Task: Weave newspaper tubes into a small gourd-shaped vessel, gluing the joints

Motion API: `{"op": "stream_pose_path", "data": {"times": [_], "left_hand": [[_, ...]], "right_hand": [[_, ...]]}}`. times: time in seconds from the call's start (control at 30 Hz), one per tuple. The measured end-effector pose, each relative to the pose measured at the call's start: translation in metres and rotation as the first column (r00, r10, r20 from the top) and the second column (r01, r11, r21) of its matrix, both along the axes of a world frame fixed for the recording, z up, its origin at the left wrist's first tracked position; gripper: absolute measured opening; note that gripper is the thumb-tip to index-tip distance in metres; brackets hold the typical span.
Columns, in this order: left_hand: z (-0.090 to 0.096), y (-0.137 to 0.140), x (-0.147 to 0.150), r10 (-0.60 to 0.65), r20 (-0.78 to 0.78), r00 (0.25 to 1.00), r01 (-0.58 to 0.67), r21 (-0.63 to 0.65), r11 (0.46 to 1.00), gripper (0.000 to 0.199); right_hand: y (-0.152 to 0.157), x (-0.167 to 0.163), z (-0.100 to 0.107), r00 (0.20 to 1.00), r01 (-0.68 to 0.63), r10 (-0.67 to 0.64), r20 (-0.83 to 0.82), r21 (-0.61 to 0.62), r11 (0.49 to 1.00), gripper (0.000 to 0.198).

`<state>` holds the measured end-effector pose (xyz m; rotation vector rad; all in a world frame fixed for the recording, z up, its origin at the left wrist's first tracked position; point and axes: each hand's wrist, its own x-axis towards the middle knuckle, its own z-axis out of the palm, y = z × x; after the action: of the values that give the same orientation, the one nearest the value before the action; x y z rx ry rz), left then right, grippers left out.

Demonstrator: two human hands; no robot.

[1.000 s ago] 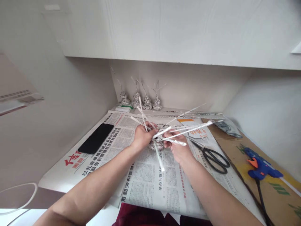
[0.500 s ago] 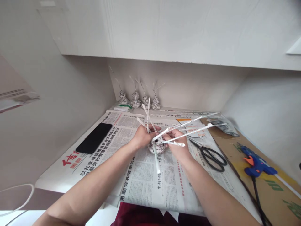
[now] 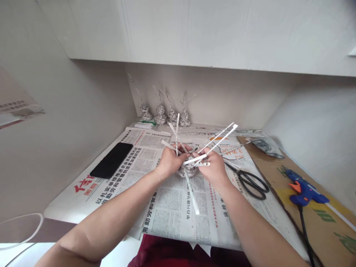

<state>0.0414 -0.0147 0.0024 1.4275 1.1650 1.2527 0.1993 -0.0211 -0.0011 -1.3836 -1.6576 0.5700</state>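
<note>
A small round body woven from rolled newspaper (image 3: pixel 187 171) sits between my hands, low over the newspaper sheets (image 3: pixel 178 211). White paper tubes (image 3: pixel 221 140) stick out from its top in several directions, one of them slanting down toward me. My left hand (image 3: pixel 174 160) is closed on the woven body's left side, its thumb pressed at the top. On the other side, my right hand (image 3: pixel 213 163) pinches paper tubes near where they leave the weave. The fingertips behind the tubes are partly hidden.
Several woven paper gourds (image 3: pixel 160 115) stand along the back wall. A black phone (image 3: pixel 111 161) lies at left. To the right are black-handled scissors (image 3: pixel 253 184), a blue glue gun (image 3: pixel 303 189) on cardboard (image 3: pixel 278 181), and a plastic bag (image 3: pixel 267 147). Long paper tubes (image 3: pixel 219 131) lie behind. A shelf front hangs overhead.
The long tubes at right have swung up and inward, from pointing far right to slanting steeply. My right hand has turned with them. The near tube's tip has shifted slightly right.
</note>
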Motion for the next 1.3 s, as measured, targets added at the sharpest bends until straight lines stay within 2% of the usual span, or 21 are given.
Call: {"op": "stream_pose_path", "data": {"times": [0.1,0.2,0.27,0.37,0.47,0.57,0.63,0.73,0.77,0.83,0.93,1.07,1.17,1.3], "left_hand": [[0.002,-0.001,0.001,-0.027,-0.008,1.000,0.027,0.027,0.999,0.019],[0.004,-0.001,0.000,-0.036,-0.018,0.999,0.037,0.062,0.997,0.018],[0.003,0.000,0.001,-0.035,-0.020,0.999,0.036,0.084,0.996,0.017],[0.000,0.001,0.002,-0.010,-0.019,1.000,0.012,0.105,0.994,0.017],[-0.003,0.005,-0.001,0.006,-0.004,1.000,-0.006,0.067,0.998,0.020],[0.000,0.009,-0.011,-0.130,0.074,0.989,0.132,-0.012,0.991,0.030],[0.009,0.011,-0.023,-0.308,0.099,0.946,0.314,-0.057,0.948,0.046],[0.025,0.011,-0.041,-0.565,0.104,0.818,0.574,-0.101,0.813,0.078],[0.029,0.011,-0.045,-0.614,0.118,0.780,0.625,-0.108,0.773,0.082],[0.032,0.013,-0.051,-0.641,0.140,0.755,0.656,-0.120,0.746,0.076],[0.026,0.018,-0.052,-0.608,0.165,0.777,0.629,-0.155,0.761,0.060],[0.017,0.022,-0.045,-0.534,0.171,0.828,0.559,-0.187,0.808,0.051],[0.017,0.019,-0.040,-0.500,0.133,0.856,0.517,-0.191,0.834,0.052],[0.020,0.018,-0.040,-0.506,0.101,0.857,0.516,-0.151,0.843,0.037]], "right_hand": [[0.007,0.003,-0.005,0.997,-0.053,0.047,-0.057,-0.112,0.992,0.021],[0.014,0.004,-0.008,0.943,-0.202,0.158,-0.294,-0.127,0.971,0.024],[0.016,0.003,-0.009,0.897,-0.238,0.174,-0.407,-0.112,0.965,0.025],[0.017,0.001,-0.010,0.888,-0.238,0.169,-0.428,-0.112,0.965,0.026],[0.017,0.000,-0.013,0.893,-0.241,0.164,-0.418,-0.139,0.960,0.029],[0.017,0.002,-0.016,0.938,-0.178,0.137,-0.319,-0.103,0.979,0.025],[0.017,0.004,-0.015,0.962,-0.120,0.103,-0.253,-0.054,0.991,0.022],[0.016,0.009,-0.009,0.972,-0.088,0.084,-0.218,-0.008,0.996,0.018],[0.016,0.010,-0.007,0.971,-0.096,0.093,-0.222,0.000,0.995,0.018],[0.015,0.011,-0.004,0.962,-0.131,0.127,-0.243,-0.004,0.991,0.016],[0.011,0.010,-0.002,0.955,-0.184,0.173,-0.240,-0.024,0.983,0.015],[0.008,0.007,-0.003,0.958,-0.222,0.212,-0.192,-0.035,0.974,0.014],[0.006,0.006,-0.003,0.962,-0.232,0.222,-0.158,-0.046,0.972,0.016],[0.005,0.007,-0.003,0.963,-0.234,0.223,-0.150,-0.059,0.970,0.017]]}}
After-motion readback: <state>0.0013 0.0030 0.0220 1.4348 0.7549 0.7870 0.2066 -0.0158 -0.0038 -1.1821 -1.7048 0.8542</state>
